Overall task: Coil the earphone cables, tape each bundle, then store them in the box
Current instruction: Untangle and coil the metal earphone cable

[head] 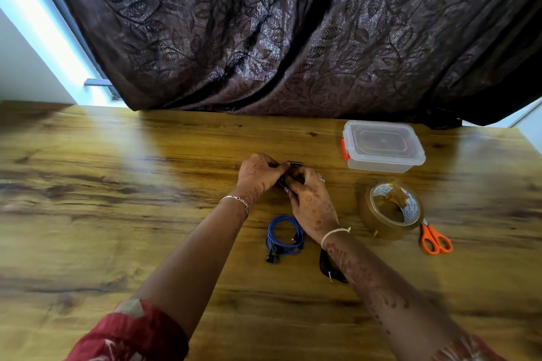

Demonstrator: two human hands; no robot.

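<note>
Head view: on the bench (pixel 117 190) the left hand (pixel 258 174) and right hand (pixel 311 199) meet, fingers of both curled on a small dark earphone bundle (pixel 293 166), mostly hidden; a blue coil (pixel 283 239) lies nearer; tape roll (pixel 387 211), scissors (pixel 435 240) and closed box (pixel 384 145) stand right; should either grip slacken before tape holds, the springy loops would likely spring apart; the right forearm could drag the black cable (pixel 327 271) beneath it.

Reaches forward with both bare forearms, converging at the fingertips. Curls the left hand (pixel 259 171) knuckles-up, pinching a small dark bundle (pixel 294 164). Meets it with the right hand (pixel 311 202), fingers curled round the same bundle. Wears a chain bracelet (pixel 234 199) on the left wrist and a pale thread (pixel 334 233) on the right, with red sleeves (pixel 132 331) ending near the elbows.
</note>
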